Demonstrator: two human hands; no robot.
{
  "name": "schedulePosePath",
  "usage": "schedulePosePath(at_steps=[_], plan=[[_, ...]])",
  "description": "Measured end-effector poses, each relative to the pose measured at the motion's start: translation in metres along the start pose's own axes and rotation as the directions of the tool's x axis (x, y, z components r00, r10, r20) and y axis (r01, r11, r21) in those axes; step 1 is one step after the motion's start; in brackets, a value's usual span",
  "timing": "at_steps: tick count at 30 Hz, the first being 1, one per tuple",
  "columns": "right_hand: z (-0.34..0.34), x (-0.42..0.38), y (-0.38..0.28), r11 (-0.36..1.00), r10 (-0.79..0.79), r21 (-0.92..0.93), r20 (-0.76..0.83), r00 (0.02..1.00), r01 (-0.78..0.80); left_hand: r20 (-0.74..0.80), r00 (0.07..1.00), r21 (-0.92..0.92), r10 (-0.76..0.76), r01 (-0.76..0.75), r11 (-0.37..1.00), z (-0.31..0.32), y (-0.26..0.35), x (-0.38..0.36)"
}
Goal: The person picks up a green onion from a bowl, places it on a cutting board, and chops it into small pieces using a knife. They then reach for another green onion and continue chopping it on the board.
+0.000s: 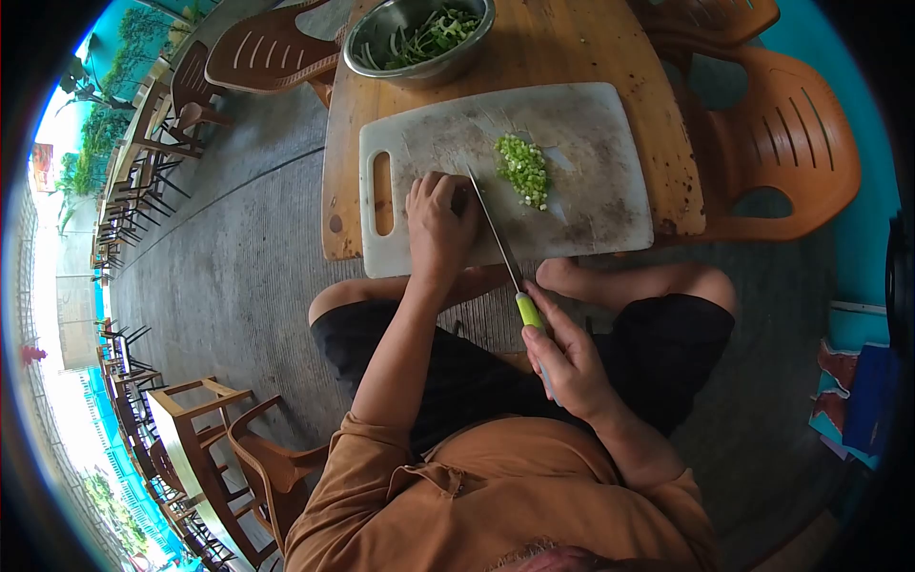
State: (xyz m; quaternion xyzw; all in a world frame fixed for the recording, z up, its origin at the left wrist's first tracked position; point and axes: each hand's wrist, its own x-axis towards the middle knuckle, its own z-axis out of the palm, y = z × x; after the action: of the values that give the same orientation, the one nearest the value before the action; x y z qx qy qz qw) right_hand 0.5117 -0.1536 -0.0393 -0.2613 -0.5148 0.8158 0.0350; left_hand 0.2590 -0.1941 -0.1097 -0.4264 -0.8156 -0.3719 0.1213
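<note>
Left hand (440, 221) curled, fingertips pressed onto cutting board (572, 205); whatever lies beneath hidden by knuckles. Right hand (568, 360) wrapped around green knife (505, 257) handle, blade tip on board just left of chopped greens (523, 169). Metal bowl (419, 38) cut off at top edge. Board's near edge overhanging desk (553, 57); bare board right of greens.

Open-air eatery: rows of wooden tables and chairs (143, 181) on concrete.

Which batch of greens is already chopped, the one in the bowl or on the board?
The pile of greens on the cutting board is chopped fine; those in the metal bowl are long strips.
</note>
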Motion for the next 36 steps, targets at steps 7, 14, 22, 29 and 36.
schedulePosePath(at_steps=[7, 14, 22, 29, 36], plan=[[0.001, 0.004, 0.003, 0.998, -0.062, -0.016, -0.025, 0.998, 0.061, 0.002, 1.000, 0.012, -0.017, 0.017, 1.000, 0.001, 0.001, -0.001], [-0.003, -0.006, 0.004, 0.994, -0.079, -0.077, -0.039, 0.996, 0.076, 0.023, 0.999, 0.002, -0.048, 0.048, 0.999, 0.002, 0.001, -0.002], [-0.006, 0.009, 0.000, 1.000, -0.016, -0.002, 0.017, 1.000, 0.016, 0.014, 1.000, 0.020, -0.026, 0.026, 0.999, 0.000, 0.004, -0.001], [-0.005, -0.002, 0.001, 0.999, -0.047, -0.001, -0.002, 0.999, 0.047, 0.022, 0.999, 0.020, -0.024, 0.024, 1.000, 0.000, 0.003, -0.001], [-0.004, 0.023, 0.015, 0.990, -0.130, -0.066, -0.029, 0.991, 0.128, 0.036, 0.999, 0.041, -0.029, 0.028, 0.999, -0.001, 0.003, -0.001]])
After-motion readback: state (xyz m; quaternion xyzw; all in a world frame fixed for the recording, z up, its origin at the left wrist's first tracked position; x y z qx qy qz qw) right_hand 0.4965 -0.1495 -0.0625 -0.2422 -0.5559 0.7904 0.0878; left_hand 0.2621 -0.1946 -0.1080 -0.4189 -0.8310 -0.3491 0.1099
